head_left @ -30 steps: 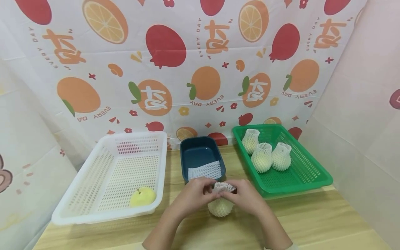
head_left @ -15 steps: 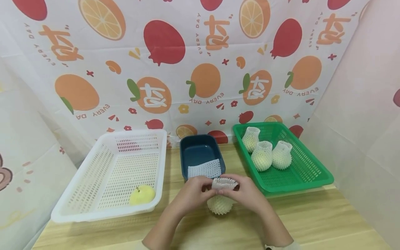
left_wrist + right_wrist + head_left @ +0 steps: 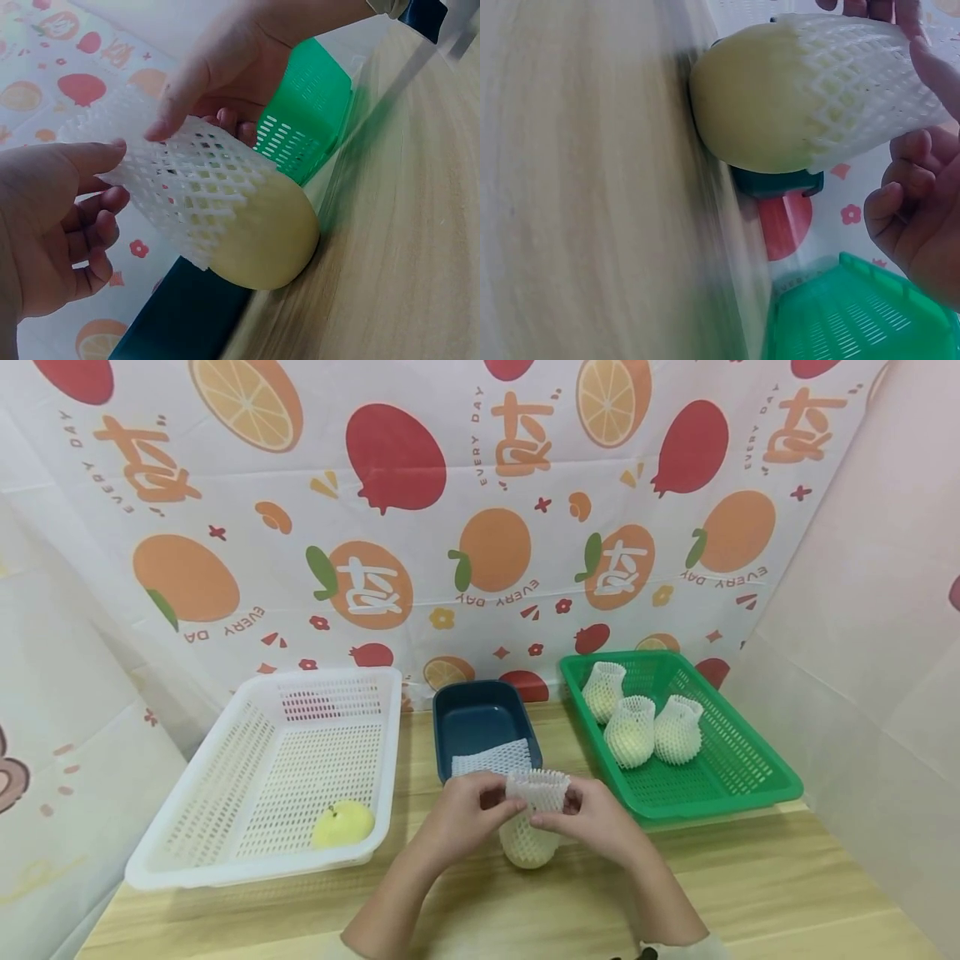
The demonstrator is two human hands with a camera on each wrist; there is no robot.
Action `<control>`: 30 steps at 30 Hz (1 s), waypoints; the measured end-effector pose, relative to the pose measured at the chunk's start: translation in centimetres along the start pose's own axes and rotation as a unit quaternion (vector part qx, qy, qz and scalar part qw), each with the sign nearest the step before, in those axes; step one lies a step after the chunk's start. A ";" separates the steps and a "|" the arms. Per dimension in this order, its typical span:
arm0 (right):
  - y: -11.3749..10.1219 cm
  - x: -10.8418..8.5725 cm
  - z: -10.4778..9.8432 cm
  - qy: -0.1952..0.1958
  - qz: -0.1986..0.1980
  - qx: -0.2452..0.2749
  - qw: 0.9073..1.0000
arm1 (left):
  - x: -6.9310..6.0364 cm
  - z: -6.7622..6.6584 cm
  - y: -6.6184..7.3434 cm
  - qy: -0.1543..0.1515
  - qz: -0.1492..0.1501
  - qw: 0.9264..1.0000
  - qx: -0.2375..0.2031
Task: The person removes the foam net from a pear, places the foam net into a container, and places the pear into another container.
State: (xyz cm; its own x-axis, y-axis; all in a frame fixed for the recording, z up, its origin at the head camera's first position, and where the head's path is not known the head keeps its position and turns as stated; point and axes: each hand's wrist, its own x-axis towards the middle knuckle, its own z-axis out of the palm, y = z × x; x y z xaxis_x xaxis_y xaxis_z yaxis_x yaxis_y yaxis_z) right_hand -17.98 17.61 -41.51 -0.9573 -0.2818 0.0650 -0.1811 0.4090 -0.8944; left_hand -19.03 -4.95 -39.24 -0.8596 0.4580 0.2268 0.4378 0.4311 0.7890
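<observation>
L. hand (image 3: 471, 810) and R. hand (image 3: 591, 817) pinch opp. sides of a white foam net's (image 3: 187, 176) upper part, thumbs outside. Inside is a yellow fruit (image 3: 274, 232), lower part bare, apparently resting on the table (image 3: 517, 918) btwn the white basket (image 3: 255, 867) & the green basket (image 3: 720, 804), just in front of the blue tray (image 3: 480, 722).

Step in hand looks to be fitting the net. To do it well, prob. best to keep the fruit supported by the table, spread the net w/ both thumbs, then ease its lower edge down evenly; a one-sided tug could tip the fruit or tear the net. Netted fruits (image 3: 630, 739) in the green basket, w/ nets narrowing above, offer a ref. for fit.
</observation>
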 end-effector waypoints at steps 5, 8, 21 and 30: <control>-0.2 0.0 0.6 0.010 -0.014 -0.017 1.000 | -0.1 0.1 0.2 0.009 -0.006 1.000 -0.013; -0.4 0.0 1.0 0.014 -0.012 -0.023 1.000 | -0.2 0.2 0.3 0.014 -0.002 1.000 -0.016; -1.3 -0.2 1.5 0.080 -0.040 -0.019 0.996 | -0.4 -0.1 0.7 0.046 0.034 0.998 -0.018; -1.8 -0.1 0.9 0.084 -0.034 0.022 0.996 | -0.3 -1.1 0.3 -0.001 0.019 1.000 0.014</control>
State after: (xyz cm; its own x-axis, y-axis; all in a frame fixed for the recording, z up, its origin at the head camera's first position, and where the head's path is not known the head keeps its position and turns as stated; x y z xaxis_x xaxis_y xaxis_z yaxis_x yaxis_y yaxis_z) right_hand -17.33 16.13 -40.31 -0.9680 -0.1567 0.1959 -0.2402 0.3543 -0.9037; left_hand -18.93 -5.80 -38.49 -0.8419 0.4756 0.2551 0.4771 0.4349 0.7637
